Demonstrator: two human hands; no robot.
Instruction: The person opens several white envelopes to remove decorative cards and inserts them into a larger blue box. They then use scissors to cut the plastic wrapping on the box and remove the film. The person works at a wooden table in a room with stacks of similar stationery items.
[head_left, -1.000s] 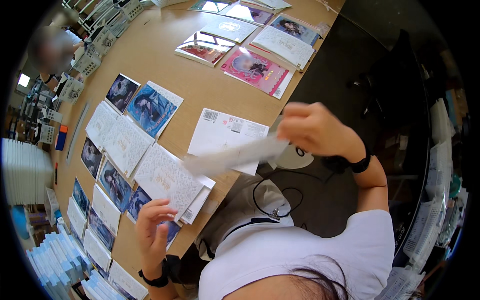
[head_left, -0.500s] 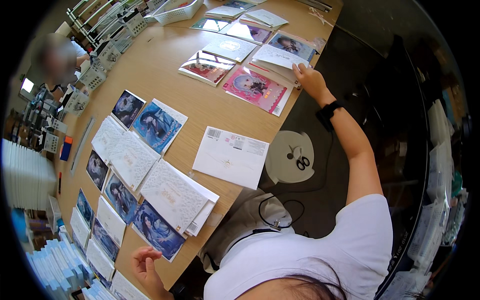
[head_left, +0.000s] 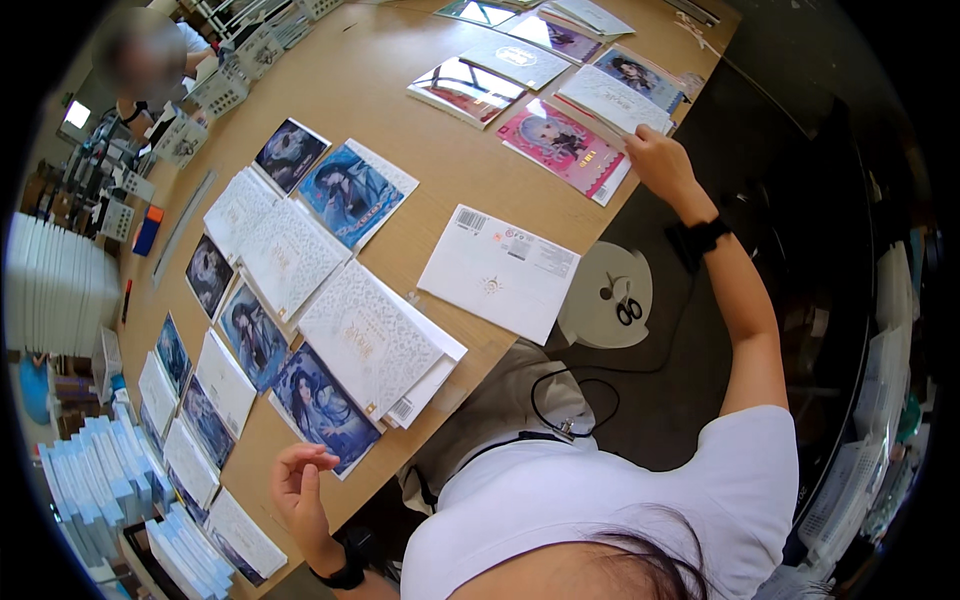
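At the table's near right edge, my right hand (head_left: 662, 168) has its fingers closed by the corner of a white patterned envelope (head_left: 615, 98). What they pinch, if anything, is hidden. Below that envelope lies a pink card pack (head_left: 562, 150) with a chibi figure. Over the near left table edge hovers my left hand (head_left: 303, 487), fingers loosely bent, thumb apart, nothing in it. Closest to it is a blue illustrated card (head_left: 325, 408), beside a stack of white patterned envelopes (head_left: 365, 335). Between the two groups a white envelope (head_left: 498, 270) lies barcode side up.
More cards and envelopes lie in rows at left, including a blue picture card (head_left: 352, 195). A stool (head_left: 610, 300) with black-handled scissors (head_left: 628, 311) stands by the table edge. White baskets (head_left: 180, 140) line the far side, where another person (head_left: 140, 60) sits.
My view has shifted, so the table appears farther right and higher. My right hand has drawn slightly toward me along the envelope's corner. My left hand stays loosely bent.
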